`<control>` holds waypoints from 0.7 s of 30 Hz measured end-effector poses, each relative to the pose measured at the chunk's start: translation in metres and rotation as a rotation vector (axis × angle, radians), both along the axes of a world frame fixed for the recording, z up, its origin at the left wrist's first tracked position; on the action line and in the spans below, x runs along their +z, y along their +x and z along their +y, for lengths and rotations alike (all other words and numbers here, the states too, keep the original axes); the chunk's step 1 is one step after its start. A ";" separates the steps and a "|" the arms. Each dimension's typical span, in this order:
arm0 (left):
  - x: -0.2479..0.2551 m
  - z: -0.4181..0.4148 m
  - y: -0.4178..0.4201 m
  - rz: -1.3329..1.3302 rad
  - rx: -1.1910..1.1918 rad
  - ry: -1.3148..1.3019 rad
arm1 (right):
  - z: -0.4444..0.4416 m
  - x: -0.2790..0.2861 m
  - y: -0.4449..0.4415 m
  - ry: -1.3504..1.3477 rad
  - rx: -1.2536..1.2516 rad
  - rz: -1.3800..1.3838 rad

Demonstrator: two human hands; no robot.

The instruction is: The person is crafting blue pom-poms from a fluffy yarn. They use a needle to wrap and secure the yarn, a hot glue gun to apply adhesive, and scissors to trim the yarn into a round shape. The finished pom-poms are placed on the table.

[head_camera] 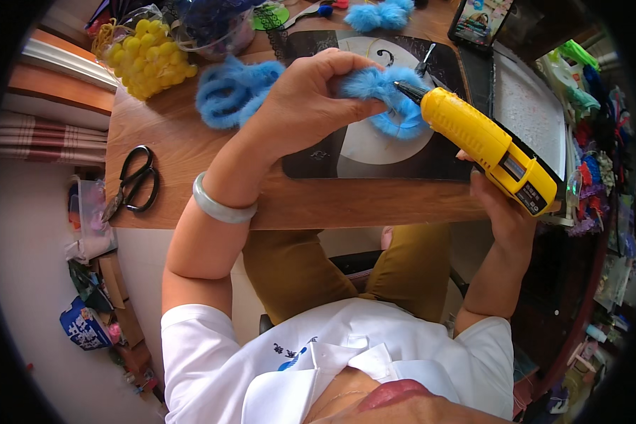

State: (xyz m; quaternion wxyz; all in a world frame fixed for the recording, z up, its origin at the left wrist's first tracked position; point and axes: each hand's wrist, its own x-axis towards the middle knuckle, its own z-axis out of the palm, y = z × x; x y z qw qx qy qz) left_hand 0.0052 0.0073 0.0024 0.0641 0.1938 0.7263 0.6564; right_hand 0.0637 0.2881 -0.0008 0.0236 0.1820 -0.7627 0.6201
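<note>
Between the thumb and fingers of my left hand (315, 95) is a fluffy blue pipe-cleaner piece (384, 87), held above the mat, with a loop hanging below it. My right hand (501, 204) grips a yellow hot glue gun (487, 140) from below; the gun body hides most of its fingers. The gun's black nozzle points left, its tip at the blue fluff; whether it touches I cannot tell. A coil of blue fluffy pipe cleaner (233, 93) lies on the table, partly behind my left wrist.
Black-handled scissors (138, 180) rest near the wooden table's left edge. A bag of yellow balls (151, 58) and a clear tub (214, 40) stand at the back left. More blue fluffy pieces (379, 16) lie behind the dark mat (318, 153). A phone (479, 21) and white tray (530, 111) are right.
</note>
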 end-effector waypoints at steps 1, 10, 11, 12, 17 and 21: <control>0.000 0.000 0.000 0.003 0.001 -0.019 | -0.001 0.001 0.000 0.007 -0.003 -0.006; -0.004 0.000 -0.001 0.029 0.010 -0.083 | -0.012 0.011 0.004 0.040 -0.036 -0.044; -0.004 0.001 0.000 0.031 0.016 -0.098 | -0.013 0.012 0.004 0.052 -0.034 -0.037; -0.004 0.001 0.000 0.037 0.008 -0.086 | -0.014 0.013 0.003 0.065 -0.031 -0.029; -0.007 0.001 -0.001 0.046 -0.025 -0.047 | -0.014 0.011 0.001 0.092 -0.002 0.051; -0.005 0.000 -0.001 -0.014 -0.092 0.089 | -0.015 0.012 0.003 0.058 -0.017 0.021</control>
